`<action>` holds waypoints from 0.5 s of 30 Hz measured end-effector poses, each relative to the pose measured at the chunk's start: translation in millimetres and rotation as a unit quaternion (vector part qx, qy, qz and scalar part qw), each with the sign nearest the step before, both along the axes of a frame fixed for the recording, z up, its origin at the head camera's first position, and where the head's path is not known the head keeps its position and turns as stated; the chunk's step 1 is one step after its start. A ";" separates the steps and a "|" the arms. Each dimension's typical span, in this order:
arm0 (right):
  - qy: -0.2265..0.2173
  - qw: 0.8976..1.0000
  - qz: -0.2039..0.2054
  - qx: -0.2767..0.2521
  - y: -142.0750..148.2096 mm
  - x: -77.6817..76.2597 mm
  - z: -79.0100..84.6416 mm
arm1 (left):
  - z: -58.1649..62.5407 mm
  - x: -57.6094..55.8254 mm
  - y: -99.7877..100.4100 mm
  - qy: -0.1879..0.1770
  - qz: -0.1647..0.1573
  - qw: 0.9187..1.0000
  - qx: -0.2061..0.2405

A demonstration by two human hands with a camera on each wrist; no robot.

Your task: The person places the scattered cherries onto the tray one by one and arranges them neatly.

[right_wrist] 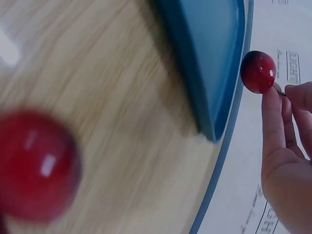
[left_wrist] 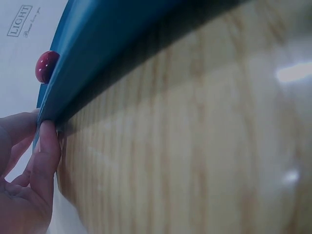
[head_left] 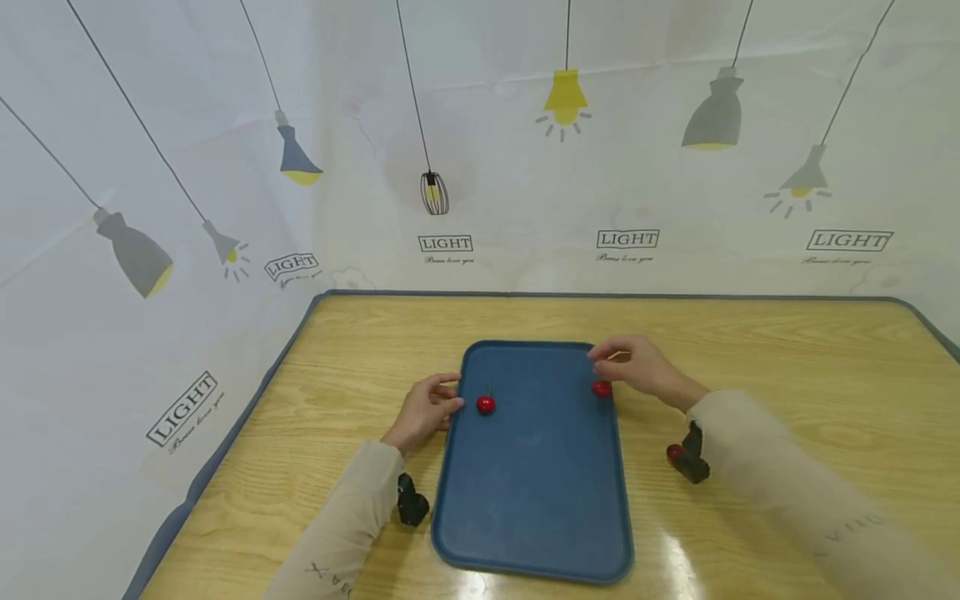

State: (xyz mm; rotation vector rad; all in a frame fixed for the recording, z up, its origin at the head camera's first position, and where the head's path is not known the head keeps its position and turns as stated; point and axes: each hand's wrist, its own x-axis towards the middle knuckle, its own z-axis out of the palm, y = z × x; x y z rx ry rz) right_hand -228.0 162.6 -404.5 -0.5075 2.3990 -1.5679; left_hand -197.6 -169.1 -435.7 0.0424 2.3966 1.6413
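A blue tray (head_left: 536, 483) lies on the wooden table. My left hand (head_left: 426, 410) grips its left rim, thumb and fingers close around the edge in the left wrist view (left_wrist: 29, 165). Just inside that rim sits one red cherry (head_left: 486, 404) with its stem up. At the far right of the tray, my right hand (head_left: 633, 367) pinches the stem of a second cherry (right_wrist: 258, 72), which hangs from the fingertips and overlaps the tray's right rim in the head view. A third cherry (right_wrist: 36, 165) rests on the table under the right wrist, partly covered by the wrist camera in the head view.
Black wrist cameras (head_left: 411, 502) stick out below both sleeves. A white sheet printed with hanging lamps (head_left: 566, 100) stands behind and to the left of the table (head_left: 780, 350), whose border is dark blue.
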 end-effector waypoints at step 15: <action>-0.012 0.999 0.026 -0.013 -55.9 -7.4 2.3 | -6.6 -3.4 -0.2 -0.004 0.018 1.000 -0.018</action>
